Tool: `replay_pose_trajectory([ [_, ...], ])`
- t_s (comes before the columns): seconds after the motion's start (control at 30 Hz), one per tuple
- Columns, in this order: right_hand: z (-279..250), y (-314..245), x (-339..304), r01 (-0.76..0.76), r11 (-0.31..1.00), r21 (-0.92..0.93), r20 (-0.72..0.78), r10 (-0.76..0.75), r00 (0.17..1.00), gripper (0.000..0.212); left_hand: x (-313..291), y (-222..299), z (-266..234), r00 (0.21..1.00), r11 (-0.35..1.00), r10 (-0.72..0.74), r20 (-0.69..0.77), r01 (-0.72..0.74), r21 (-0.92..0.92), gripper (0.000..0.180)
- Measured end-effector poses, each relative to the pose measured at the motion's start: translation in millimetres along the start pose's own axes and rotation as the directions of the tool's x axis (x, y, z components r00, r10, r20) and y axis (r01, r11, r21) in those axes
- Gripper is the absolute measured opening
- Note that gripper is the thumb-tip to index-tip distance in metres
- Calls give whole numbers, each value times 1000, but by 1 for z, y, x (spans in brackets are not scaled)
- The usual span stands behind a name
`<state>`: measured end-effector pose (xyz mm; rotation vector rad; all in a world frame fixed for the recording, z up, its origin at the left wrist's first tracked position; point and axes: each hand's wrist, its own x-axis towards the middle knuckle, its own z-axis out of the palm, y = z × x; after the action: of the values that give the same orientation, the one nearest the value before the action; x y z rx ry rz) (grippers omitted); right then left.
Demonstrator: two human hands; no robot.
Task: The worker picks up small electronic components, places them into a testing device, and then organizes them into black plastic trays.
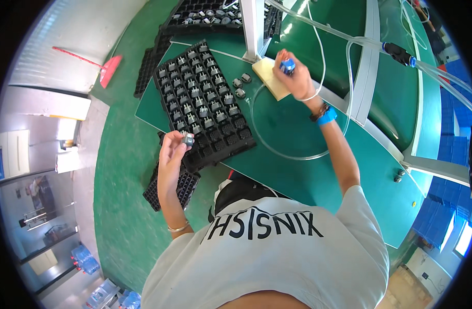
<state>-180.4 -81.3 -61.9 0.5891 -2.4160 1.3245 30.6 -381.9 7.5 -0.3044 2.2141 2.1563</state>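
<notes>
The things are carried by a green desk (308,178). On its left part a black compartment tray (220,157) is placed, with one corner extended beyond the near edge. Just beside the tray, three small metal parts (240,93) are laid. Near them a pale yellow block (277,89) is placed, and a loop of clear tube (293,158) is spread. Toward the right end, two more small parts (397,179) can be seen.

Blue object (287,66) partly hidden by right hand (297,82)
</notes>
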Motion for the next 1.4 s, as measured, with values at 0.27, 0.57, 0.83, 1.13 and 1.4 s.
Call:
replay_pose_trajectory([
  [0.27, -56, 110, 64, -182, 911, -370, -471, -15, 882, 38, 0, 3, 24, 988, 968, 96, -120, -121, -220, 24],
  [0.57, -46, 68, 48, -61, 992, -110, -347, 19, 938, 32, 15, 5, 65, 954, 906, 294, -50, -295, -303, 23],
  [0.83, -9, -119, -43, -677, -36, 736, 665, 226, 712, 38, 24, 16, 94, 914, 878, 392, 101, -339, -337, 25],
  [1.13, -13, -132, -61, -786, 62, 616, 767, 180, 616, 38, 17, 9, 101, 913, 882, 396, 101, -348, -316, 29],
  [1.4, -15, -42, -29, -306, 792, 528, 220, 221, 950, 28, 45, 5, 83, 873, 784, 479, -86, -382, 489, 34],
])
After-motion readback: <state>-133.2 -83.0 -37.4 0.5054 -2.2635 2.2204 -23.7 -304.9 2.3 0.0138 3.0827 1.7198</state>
